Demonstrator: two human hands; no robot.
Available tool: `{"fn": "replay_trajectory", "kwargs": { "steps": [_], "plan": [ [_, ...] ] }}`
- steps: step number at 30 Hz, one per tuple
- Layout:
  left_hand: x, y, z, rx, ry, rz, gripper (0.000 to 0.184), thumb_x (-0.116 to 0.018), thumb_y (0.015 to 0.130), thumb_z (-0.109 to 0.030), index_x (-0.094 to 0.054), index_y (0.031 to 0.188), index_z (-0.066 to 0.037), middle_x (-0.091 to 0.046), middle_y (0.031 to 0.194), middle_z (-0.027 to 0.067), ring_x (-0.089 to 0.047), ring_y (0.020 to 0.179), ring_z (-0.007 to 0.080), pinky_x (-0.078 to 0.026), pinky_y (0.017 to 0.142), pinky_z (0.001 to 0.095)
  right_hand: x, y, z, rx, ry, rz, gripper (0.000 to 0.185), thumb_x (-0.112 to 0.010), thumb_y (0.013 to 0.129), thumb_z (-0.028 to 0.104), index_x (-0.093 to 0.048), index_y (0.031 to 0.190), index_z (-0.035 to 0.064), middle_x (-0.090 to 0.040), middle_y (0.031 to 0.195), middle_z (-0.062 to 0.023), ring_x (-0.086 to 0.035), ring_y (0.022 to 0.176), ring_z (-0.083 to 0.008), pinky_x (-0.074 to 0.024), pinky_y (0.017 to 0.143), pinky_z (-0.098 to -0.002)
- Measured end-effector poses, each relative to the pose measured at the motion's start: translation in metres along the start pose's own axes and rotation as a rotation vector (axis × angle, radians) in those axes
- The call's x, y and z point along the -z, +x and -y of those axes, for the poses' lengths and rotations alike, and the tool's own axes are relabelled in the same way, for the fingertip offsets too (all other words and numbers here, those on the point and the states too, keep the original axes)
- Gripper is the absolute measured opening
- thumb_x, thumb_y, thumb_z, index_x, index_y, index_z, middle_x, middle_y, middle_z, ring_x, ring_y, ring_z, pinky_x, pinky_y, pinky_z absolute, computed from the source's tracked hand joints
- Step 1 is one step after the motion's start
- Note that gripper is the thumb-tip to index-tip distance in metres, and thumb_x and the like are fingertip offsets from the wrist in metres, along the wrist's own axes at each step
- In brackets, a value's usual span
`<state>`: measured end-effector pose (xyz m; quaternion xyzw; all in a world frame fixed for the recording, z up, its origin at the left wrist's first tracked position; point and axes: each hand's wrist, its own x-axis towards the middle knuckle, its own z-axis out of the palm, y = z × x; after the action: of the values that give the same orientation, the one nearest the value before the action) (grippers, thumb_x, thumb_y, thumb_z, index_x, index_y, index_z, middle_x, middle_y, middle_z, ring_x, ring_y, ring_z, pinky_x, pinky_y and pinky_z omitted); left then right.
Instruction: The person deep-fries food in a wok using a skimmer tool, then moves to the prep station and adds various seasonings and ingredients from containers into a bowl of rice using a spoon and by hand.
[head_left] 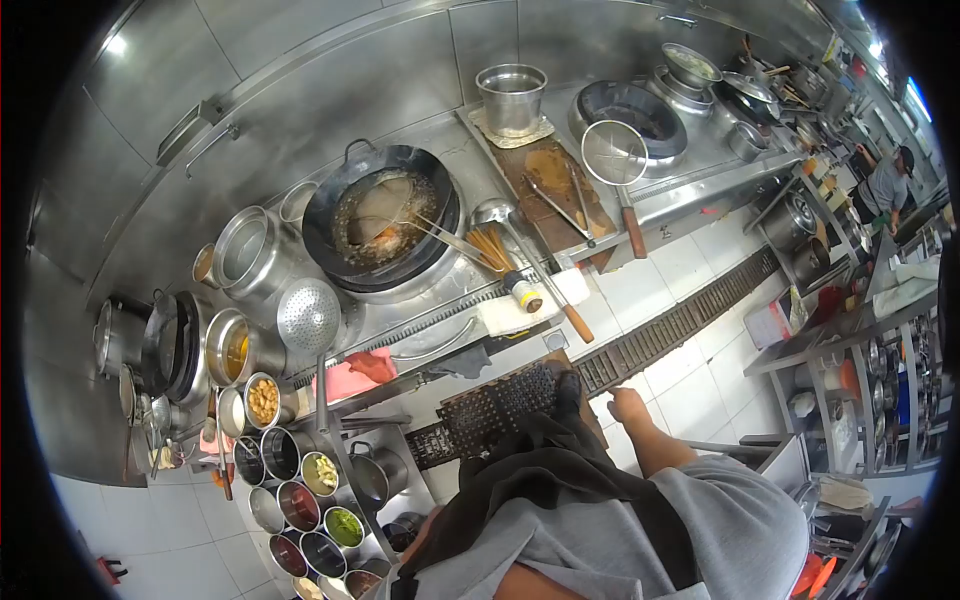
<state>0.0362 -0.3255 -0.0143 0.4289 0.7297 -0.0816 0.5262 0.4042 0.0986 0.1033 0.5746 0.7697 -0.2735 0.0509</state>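
The steel table (pixel 468 172) carries a black wok (pixel 325 222), whose bubbling liquid (pixel 352 243) could spatter if the long tool (pixel 468 248) across its rim were knocked. Beside it lies a brush (pixel 510 272); the wrap (pixel 526 292) looks printed but cannot be read. The right hand (pixel 628 405) hangs clear of everything, nothing visible in it, how far open I cannot tell; the left hand is out of sight.

A tall, round stainless-steel pot (pixel 512 102) stands on a pale cloth pad (pixel 490 132) at the back. Small round metal tubs (pixel 266 509) cluster lower left (one holds chopped bright-green vegetables (pixel 343 527)); a grey-clad person (pixel 884 188) shows far right.
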Motion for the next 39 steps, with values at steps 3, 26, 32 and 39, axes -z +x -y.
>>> {"fn": "replay_trajectory", "kwargs": {
  "steps": [3, 26, 32, 39],
  "plan": [
    [0.047, 0.034, -0.023, -0.030, 0.142, -0.003, 0.026, -0.055, 0.075, -0.027, -0.066, 0.090, -0.008, -0.066, 0.094, 0.0128, -0.065, 0.084, 0.0263, -0.052, 0.073, 0.0400, 0.009, -0.012, -0.035, -0.045, 0.032, -0.020, 0.038, -0.055, 0.071, 0.014, -0.064, 0.108, 0.0062, -0.062, 0.103, -0.0212, -0.059, 0.098, -0.0352, -0.0445, 0.092, -0.0395],
    [0.181, 0.176, -0.575, -0.434, -0.296, -0.114, 0.037, -0.066, 0.076, -0.029, -0.063, 0.108, -0.009, -0.067, 0.095, 0.0091, -0.062, 0.086, 0.0187, -0.049, 0.077, 0.0325, 0.130, -0.010, -0.348, -0.526, 0.199, -0.220, 0.033, -0.057, 0.069, 0.013, -0.068, 0.100, 0.0063, -0.064, 0.093, -0.0217, -0.063, 0.090, -0.0349, -0.0494, 0.085, -0.0383],
    [0.281, 0.167, -0.695, -0.582, -0.511, -0.128, 0.029, -0.062, 0.083, -0.022, -0.062, 0.108, -0.007, -0.065, 0.092, 0.0047, -0.063, 0.077, 0.0133, -0.049, 0.066, 0.0269, 0.089, -0.013, -0.409, -0.609, 0.340, -0.291, 0.032, -0.057, 0.068, 0.013, -0.068, 0.096, 0.0015, -0.064, 0.089, -0.0238, -0.063, 0.087, -0.0356, -0.0495, 0.083, -0.0383],
    [0.418, 0.158, -0.765, -0.715, -1.024, -0.363, 0.022, -0.053, 0.087, -0.014, -0.061, 0.104, -0.002, -0.065, 0.087, 0.0038, -0.060, 0.067, 0.0098, -0.042, 0.055, 0.0214, 0.105, -0.018, -0.393, -0.514, 0.242, -0.245, 0.032, -0.057, 0.067, 0.013, -0.068, 0.092, -0.0025, -0.064, 0.092, -0.0241, -0.062, 0.090, -0.0365, -0.0468, 0.087, -0.0380]
  ]
}}
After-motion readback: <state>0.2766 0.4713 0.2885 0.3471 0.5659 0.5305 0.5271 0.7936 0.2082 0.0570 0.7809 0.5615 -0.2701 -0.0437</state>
